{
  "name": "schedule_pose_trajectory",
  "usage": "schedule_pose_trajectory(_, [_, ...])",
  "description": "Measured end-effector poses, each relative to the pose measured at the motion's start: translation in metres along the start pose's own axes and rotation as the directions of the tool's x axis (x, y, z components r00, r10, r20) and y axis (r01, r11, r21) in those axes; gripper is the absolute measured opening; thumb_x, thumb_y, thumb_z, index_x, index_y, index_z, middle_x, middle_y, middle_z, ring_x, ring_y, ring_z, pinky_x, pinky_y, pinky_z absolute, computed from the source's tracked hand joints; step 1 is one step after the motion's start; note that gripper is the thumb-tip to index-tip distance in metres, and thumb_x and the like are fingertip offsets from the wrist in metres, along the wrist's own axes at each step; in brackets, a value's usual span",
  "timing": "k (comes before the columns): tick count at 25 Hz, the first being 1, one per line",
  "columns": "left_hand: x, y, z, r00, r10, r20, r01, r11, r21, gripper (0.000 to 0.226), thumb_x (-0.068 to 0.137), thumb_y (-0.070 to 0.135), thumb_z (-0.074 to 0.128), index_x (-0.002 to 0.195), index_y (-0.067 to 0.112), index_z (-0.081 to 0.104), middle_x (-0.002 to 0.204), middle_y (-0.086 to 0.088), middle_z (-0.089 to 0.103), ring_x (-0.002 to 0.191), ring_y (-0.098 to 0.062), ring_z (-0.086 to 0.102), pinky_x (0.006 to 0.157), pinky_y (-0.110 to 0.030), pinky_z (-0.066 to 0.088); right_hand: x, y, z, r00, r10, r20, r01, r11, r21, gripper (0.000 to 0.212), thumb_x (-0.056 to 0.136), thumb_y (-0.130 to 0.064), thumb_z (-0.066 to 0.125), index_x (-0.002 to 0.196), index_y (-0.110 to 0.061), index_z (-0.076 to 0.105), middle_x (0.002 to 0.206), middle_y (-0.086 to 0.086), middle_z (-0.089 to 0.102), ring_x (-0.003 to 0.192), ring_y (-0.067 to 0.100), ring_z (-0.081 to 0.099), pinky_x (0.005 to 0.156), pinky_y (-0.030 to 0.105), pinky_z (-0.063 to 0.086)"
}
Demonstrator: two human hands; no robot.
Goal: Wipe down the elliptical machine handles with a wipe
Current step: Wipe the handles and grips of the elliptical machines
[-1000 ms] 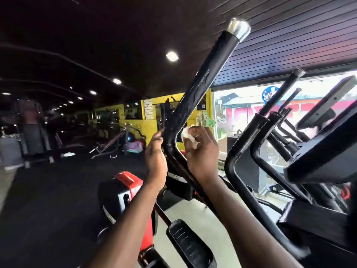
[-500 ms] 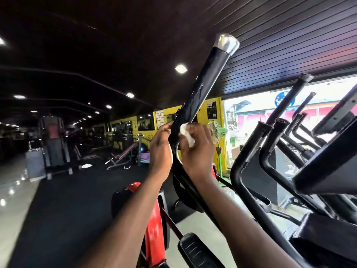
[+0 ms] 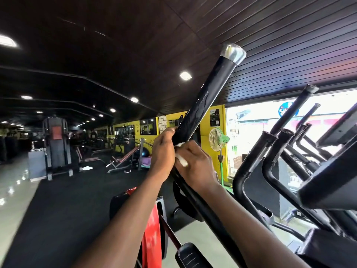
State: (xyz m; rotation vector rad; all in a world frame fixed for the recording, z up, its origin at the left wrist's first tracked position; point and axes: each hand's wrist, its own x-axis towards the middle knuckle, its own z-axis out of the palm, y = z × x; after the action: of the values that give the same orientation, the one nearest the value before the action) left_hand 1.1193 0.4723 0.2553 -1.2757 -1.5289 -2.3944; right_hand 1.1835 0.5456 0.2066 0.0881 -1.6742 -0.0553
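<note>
Gripping the black handle (image 3: 202, 105), the left hand (image 3: 163, 151) curls around it; the right hand (image 3: 195, 167), just beside, pinches the white wipe (image 3: 181, 158) against it.

no legible text, dark poster (image 3: 214, 118) on yellow wall (image 3: 204, 130), its print too small to read
</note>
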Motion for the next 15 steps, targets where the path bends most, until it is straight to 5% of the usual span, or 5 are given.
schedule_pose_trajectory(4, [-0.005, 0.009, 0.005, 1.0, 0.007, 0.004, -0.007, 0.998, 0.061, 0.03, 0.1, 0.025, 0.041, 0.078, 0.028, 0.062, 0.079, 0.012, 0.062, 0.08, -0.005, 0.058, 0.072, -0.023, 0.044, 0.055, 0.012, -0.036, 0.928, 0.116, -0.355, -0.101, 0.993, 0.061, 0.019, 0.081, -0.011, 0.066, 0.098, -0.013, 0.073, 0.087, 0.006, 0.061, 0.073, 0.01, 0.056, 0.063, 0.022, 0.05])
schedule_pose_trajectory(6, [0.0, 0.009, 0.007, 1.0, -0.012, -0.024, 0.013, 0.998, 0.062, 0.026, 0.098, 0.032, 0.043, 0.083, 0.027, 0.064, 0.094, 0.005, 0.064, 0.098, -0.015, 0.061, 0.085, -0.031, 0.042, 0.068, 0.008, -0.042, 0.888, 0.162, -0.43, -0.143, 0.987, 0.077, 0.02, 0.081, -0.009, 0.067, 0.1, -0.013, 0.074, 0.087, 0.007, 0.059, 0.073, 0.012, 0.055, 0.062, 0.019, 0.044])
schedule_pose_trajectory(8, [0.005, 0.01, 0.008, 1.0, -0.01, -0.019, 0.01, 1.0, 0.014, 0.032, 0.093, 0.035, 0.045, 0.088, 0.02, 0.072, 0.097, -0.01, 0.069, 0.108, -0.031, 0.061, 0.085, -0.034, 0.043, 0.05, 0.004, -0.026, 0.966, 0.067, -0.251, -0.072, 0.997, -0.013, 0.021, 0.078, -0.008, 0.073, 0.098, -0.013, 0.074, 0.087, 0.005, 0.058, 0.073, 0.016, 0.058, 0.059, 0.025, 0.05])
schedule_pose_trajectory(11, [0.005, 0.014, 0.008, 0.998, -0.002, 0.059, 0.002, 1.0, -0.008, 0.038, 0.09, 0.037, 0.04, 0.087, 0.025, 0.076, 0.091, -0.004, 0.074, 0.097, -0.025, 0.067, 0.079, -0.033, 0.047, 0.024, 0.006, -0.015, 0.987, -0.151, 0.056, 0.158, 0.974, -0.164, 0.014, 0.075, -0.016, 0.073, 0.089, -0.011, 0.074, 0.083, 0.003, 0.058, 0.069, 0.017, 0.059, 0.05, 0.03, 0.055])
schedule_pose_trajectory(15, [0.006, 0.018, 0.012, 0.996, 0.024, 0.081, -0.025, 1.0, 0.016, 0.039, 0.09, 0.045, 0.038, 0.08, 0.028, 0.073, 0.094, 0.003, 0.072, 0.093, -0.007, 0.062, 0.079, -0.027, 0.04, 0.085, 0.016, -0.054, 0.936, -0.011, -0.352, -0.012, 0.998, -0.065, 0.023, 0.083, -0.016, 0.063, 0.103, -0.012, 0.074, 0.083, 0.008, 0.057, 0.064, 0.016, 0.054, 0.054, 0.02, 0.044])
